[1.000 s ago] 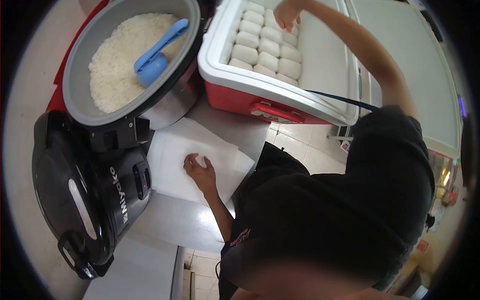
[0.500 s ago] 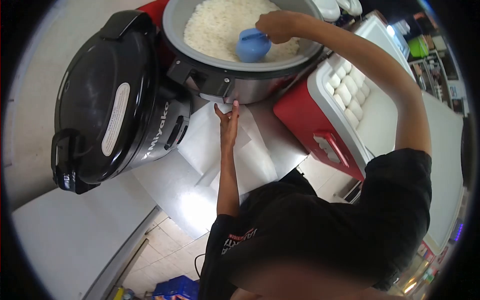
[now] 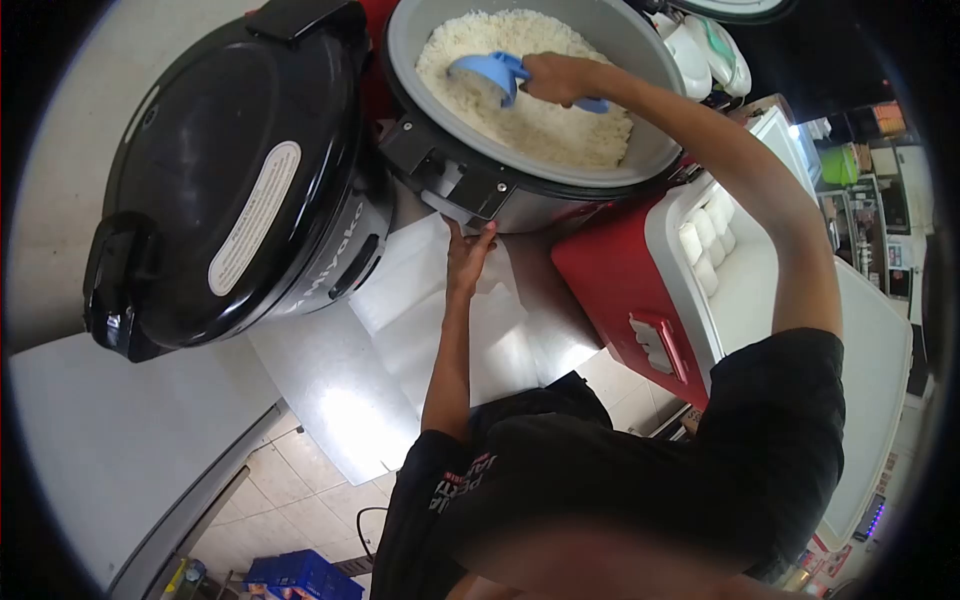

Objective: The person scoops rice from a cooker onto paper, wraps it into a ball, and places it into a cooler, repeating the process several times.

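Observation:
My right hand (image 3: 558, 80) is closed round the handle of a blue plastic scoop (image 3: 487, 68). The scoop's cup is tilted over the white cooked rice (image 3: 565, 135), which half fills the large rice cooker (image 3: 405, 50) with its lid off. Below that cooker's front handle, my left hand (image 3: 468, 262) reaches up with fingers spread, its fingertips right at the handle's underside. Under this hand, sheets of white wrapping paper (image 3: 455, 335) lie on the metal table (image 3: 310, 355).
A closed black rice cooker (image 3: 230, 180) stands at the left. To the right, a red cool box (image 3: 620, 290) holds several white wrapped rolls (image 3: 705, 240). White sandals or dishes (image 3: 705, 55) sit behind. A blue crate (image 3: 305, 575) is on the tiled floor.
My right hand has turned the scoop, its cup now tilted over the rice farther left. My left hand stays by the cooker's handle. The camera view has shifted slightly.

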A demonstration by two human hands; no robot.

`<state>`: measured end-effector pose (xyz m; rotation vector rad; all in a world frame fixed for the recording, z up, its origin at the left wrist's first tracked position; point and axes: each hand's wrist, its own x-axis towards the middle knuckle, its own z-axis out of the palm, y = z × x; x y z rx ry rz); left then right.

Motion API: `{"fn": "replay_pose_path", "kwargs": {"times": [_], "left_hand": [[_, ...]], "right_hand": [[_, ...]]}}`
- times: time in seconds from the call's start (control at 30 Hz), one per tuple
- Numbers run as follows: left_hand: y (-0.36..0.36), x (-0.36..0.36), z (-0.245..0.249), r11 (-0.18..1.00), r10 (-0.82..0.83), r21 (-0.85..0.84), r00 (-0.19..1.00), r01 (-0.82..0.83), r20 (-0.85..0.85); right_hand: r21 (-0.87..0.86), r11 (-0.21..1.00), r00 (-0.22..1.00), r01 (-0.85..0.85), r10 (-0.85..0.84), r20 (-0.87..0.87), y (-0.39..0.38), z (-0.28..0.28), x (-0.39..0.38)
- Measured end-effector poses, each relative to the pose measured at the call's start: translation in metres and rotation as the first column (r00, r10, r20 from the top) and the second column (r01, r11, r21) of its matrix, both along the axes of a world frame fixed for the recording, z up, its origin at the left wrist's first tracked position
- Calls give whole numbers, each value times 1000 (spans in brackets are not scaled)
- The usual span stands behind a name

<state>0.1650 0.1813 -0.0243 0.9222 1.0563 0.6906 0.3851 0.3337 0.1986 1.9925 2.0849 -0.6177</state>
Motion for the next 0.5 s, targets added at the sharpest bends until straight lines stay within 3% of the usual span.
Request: {"fn": "replay_pose_path", "kwargs": {"times": [0.1, 0.17, 0.2, 0.5], "left_hand": [[-2, 1, 2, 999, 34, -7, 999, -34, 19], [1, 2, -1, 1000, -2, -31, 1000, 3, 20], [0, 2, 2, 999, 5, -32, 1000, -5, 19], [3, 3, 4, 999, 38, -33, 999, -39, -21]], "right_hand": [[-145, 989, 999, -39, 34, -36, -27, 13, -27], [-284, 959, 970, -12, -57, -234, -45, 23, -39], [-347, 938, 971, -14, -71, -228, -53, 27, -39], [-506, 862, 957, -31, -121, -264, -71, 65, -13]]}}
